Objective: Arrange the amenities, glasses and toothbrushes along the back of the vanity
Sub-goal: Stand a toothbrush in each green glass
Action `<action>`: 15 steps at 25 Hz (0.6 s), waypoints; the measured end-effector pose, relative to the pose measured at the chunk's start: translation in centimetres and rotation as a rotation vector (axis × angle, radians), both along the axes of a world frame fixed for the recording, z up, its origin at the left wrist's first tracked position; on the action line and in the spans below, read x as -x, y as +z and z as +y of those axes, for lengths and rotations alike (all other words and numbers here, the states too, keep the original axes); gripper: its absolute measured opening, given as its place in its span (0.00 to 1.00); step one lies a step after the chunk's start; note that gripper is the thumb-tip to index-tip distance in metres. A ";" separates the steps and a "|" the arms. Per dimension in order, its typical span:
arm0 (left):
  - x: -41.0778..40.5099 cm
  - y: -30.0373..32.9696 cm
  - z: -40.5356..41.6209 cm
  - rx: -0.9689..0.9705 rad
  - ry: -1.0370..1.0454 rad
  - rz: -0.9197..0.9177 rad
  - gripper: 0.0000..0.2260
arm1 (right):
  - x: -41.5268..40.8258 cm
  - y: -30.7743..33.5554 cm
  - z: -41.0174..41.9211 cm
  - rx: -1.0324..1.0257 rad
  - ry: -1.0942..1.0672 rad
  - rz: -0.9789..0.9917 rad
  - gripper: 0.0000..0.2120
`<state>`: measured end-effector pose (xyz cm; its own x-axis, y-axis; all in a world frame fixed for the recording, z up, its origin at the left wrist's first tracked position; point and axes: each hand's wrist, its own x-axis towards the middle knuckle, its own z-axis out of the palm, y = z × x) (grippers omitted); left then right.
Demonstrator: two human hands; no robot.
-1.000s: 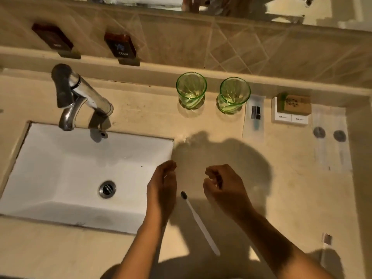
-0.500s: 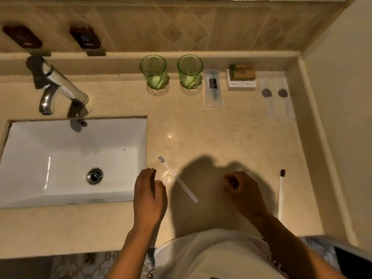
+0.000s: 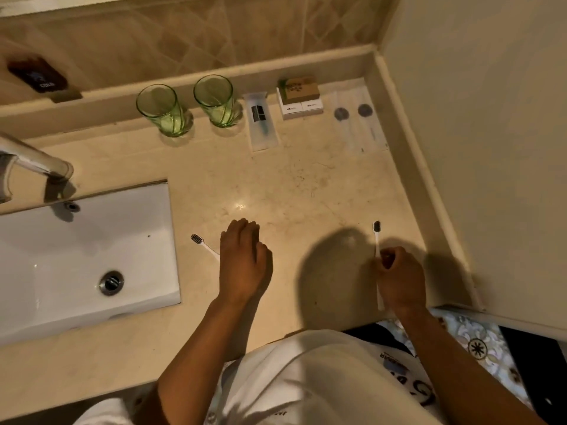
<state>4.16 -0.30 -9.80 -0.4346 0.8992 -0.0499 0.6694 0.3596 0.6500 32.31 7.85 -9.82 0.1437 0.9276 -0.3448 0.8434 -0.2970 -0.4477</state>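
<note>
Two green glasses (image 3: 161, 110) (image 3: 216, 101) stand side by side at the back of the vanity (image 3: 276, 185). To their right lie a clear sachet (image 3: 261, 122), a brown box on white boxes (image 3: 300, 98) and clear packets (image 3: 357, 118). My right hand (image 3: 402, 280) is closed around the handle of a white toothbrush (image 3: 376, 231), dark bristles pointing away from me. My left hand (image 3: 245, 262) lies palm-down over the handle of a second toothbrush (image 3: 199, 242) that rests on the counter. Its grip is hidden.
A white sink (image 3: 86, 256) fills the left side, with a chrome faucet (image 3: 33, 164) behind it. A wall (image 3: 475, 148) and raised ledge bound the counter on the right. A dark "COLD" tag (image 3: 36, 75) sits on the back ledge.
My view swung right and back. My right hand went to the right toothbrush and closed on its handle. My left hand moved onto the handle of the other toothbrush.
</note>
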 end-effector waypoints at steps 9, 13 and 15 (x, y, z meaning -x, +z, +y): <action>2.9 -1.6 4.6 0.149 -0.001 0.260 0.09 | 4.1 0.1 3.4 0.054 0.196 0.128 0.07; 9.6 -1.5 7.1 0.105 0.003 0.279 0.14 | 12.5 1.4 7.3 0.035 0.342 0.237 0.05; 13.3 -1.6 8.6 0.107 -0.067 0.301 0.16 | 17.1 2.3 9.2 -0.071 0.453 0.285 0.10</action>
